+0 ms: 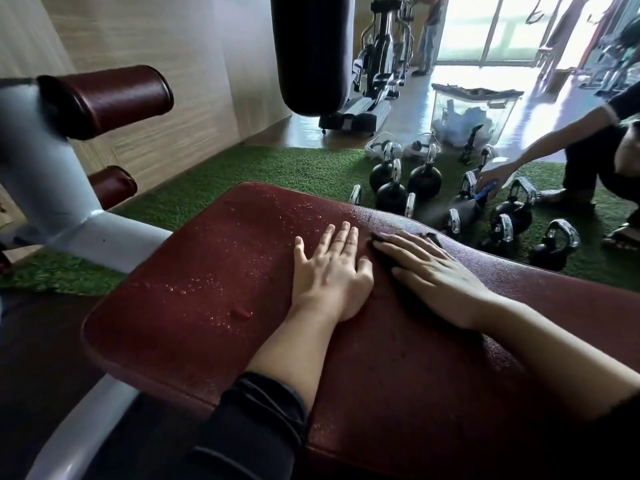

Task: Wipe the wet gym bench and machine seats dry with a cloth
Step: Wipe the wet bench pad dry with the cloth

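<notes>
**Head view: droplets left behind on the far-left pad**

Head camera looks down on the dark red padded vinyl gym bench point(194, 306), beaded with water across its left and far parts, with one larger drop near the left hand's wrist. A small dark cloth point(382, 237) lies on the pad's far side, mostly hidden under the right hand point(429, 271).

The likely fault is smearing rather than drying: the cloth looks small for this much water and may saturate, pushing droplets over the pad's edge. It could also bunch or slip out from under the flat fingers point(398, 252).

The right hand presses the cloth down, fingers straight and spread, forearm reaching in from the right. The left hand point(329, 271) rests flat on the bare vinyl just beside it, fingers extended and close together, holding nothing.

Beyond the bench, black kettlebells point(424, 178) stand on green artificial turf point(277, 168).
</notes>
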`<action>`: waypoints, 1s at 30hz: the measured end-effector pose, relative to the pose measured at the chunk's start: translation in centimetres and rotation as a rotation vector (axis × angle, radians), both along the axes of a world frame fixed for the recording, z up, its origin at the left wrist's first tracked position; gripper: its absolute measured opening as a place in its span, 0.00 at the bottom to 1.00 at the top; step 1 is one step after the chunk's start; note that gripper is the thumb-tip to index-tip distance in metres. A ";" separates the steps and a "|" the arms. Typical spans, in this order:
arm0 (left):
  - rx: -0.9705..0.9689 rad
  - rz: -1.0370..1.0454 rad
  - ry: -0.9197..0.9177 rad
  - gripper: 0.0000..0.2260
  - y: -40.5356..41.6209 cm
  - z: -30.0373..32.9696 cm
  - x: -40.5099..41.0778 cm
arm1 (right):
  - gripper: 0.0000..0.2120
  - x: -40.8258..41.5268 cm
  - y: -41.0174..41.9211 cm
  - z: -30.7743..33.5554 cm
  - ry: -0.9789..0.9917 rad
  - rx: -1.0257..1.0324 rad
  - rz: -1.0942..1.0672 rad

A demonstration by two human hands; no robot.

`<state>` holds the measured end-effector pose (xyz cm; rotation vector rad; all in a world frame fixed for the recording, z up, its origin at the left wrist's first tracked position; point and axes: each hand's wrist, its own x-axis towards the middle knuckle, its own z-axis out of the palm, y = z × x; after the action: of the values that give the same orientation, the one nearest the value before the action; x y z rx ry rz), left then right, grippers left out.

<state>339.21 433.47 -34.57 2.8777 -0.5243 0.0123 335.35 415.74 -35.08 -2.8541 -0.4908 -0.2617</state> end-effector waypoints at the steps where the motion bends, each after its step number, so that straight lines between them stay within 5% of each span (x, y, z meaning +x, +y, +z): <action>1: -0.004 -0.003 0.000 0.26 0.0 0.0 0.0 | 0.27 -1.0 -1.1 0.1 0.028 0.010 0.028; 7: -0.007 -0.007 -0.012 0.27 0.1 0.0 -0.1 | 0.22 1.9 -5.0 0.2 0.032 0.026 -0.148; 12: 0.004 -0.003 -0.002 0.26 0.0 0.1 0.0 | 0.23 6.5 -0.5 0.4 0.061 0.005 -0.274; 19: 0.009 -0.009 0.014 0.26 0.1 0.1 0.3 | 0.26 -1.7 0.1 0.1 0.122 0.023 -0.059; 30: 0.061 -0.023 0.052 0.25 0.2 0.6 -0.1 | 0.26 -7.3 -1.8 0.0 0.142 0.022 -0.333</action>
<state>339.14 433.69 -33.93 2.9222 -0.5567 -0.0837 328.06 413.94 -35.10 -2.8935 0.0174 -0.1170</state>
